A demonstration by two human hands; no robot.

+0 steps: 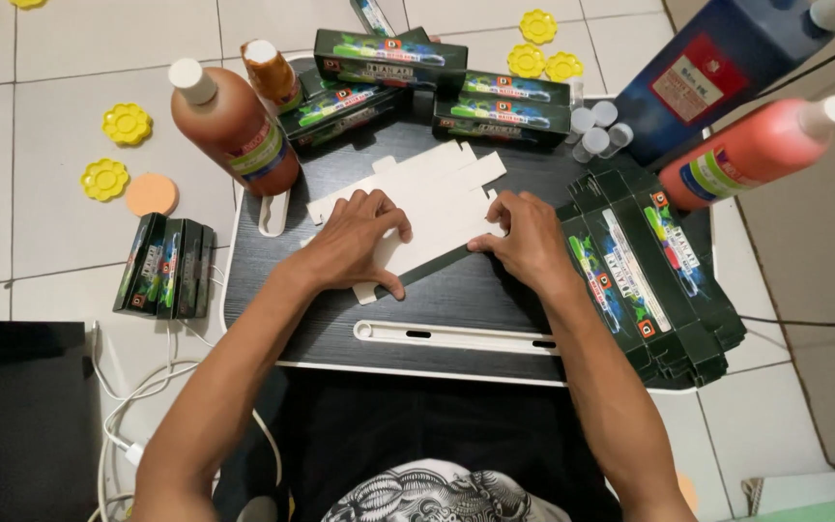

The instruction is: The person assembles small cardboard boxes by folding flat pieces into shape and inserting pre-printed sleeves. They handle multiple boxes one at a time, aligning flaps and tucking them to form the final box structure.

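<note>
A flat unfolded carton blank (pixel 432 198), white side up, lies on the small black lap table (pixel 456 300). My left hand (pixel 355 242) presses on its left part with fingers curled over the near edge. My right hand (pixel 524 237) pinches the blank's right edge, where a dark green printed side shows at the fold. Both hands rest on the card, a short gap apart.
A stack of flat green printed carton blanks (pixel 649 280) lies at the table's right. Assembled green boxes (pixel 408 87) sit at the back, more (pixel 166 266) on the floor left. Brown (pixel 234 130), orange-red (pixel 756 150) and dark blue (pixel 717 68) bottles stand around. Yellow caps (pixel 118 150) dot the tiles.
</note>
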